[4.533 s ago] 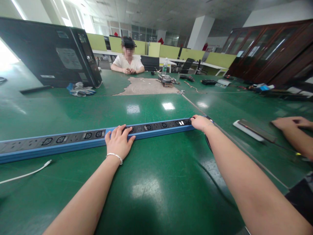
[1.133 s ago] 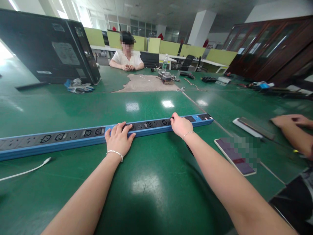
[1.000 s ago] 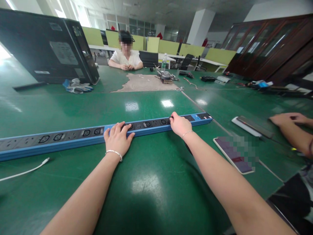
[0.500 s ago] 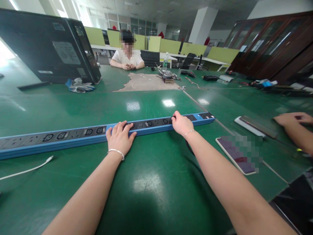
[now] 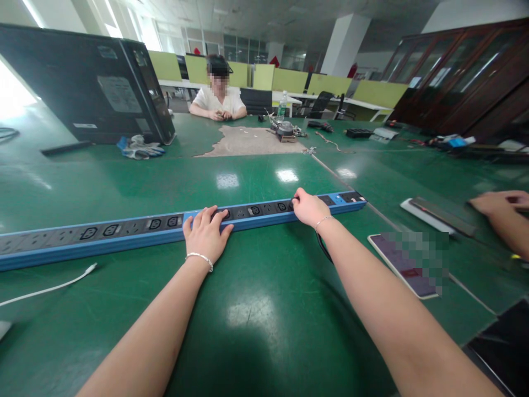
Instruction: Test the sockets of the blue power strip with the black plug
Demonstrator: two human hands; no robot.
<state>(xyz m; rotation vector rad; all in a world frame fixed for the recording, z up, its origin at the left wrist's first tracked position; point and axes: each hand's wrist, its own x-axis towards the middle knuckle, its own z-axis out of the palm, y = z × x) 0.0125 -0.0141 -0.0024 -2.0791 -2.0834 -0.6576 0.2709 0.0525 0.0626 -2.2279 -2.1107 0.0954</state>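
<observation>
A long blue power strip (image 5: 136, 238) with black sockets lies across the green table (image 5: 256, 176). My left hand (image 5: 206, 234) rests over the middle of the strip, fingers spread across its top and thumb at the front edge. Further right, my right hand (image 5: 309, 208) is closed at a socket, with its fingertips round a black plug (image 5: 293, 202) that is mostly hidden. A black cable (image 5: 323, 248) hangs below my right wrist.
At the left are a black computer case (image 5: 95, 88), gloves (image 5: 140, 148) and a white cable (image 5: 61, 285). A phone (image 5: 403, 264) lies right of my forearm, near another person's hands (image 5: 496, 205). Across the table sits a person (image 5: 218, 99); a bottle (image 5: 282, 106) stands nearby.
The view has shifted slightly, so everything appears a little further right. Both hands keep their places on the strip.
</observation>
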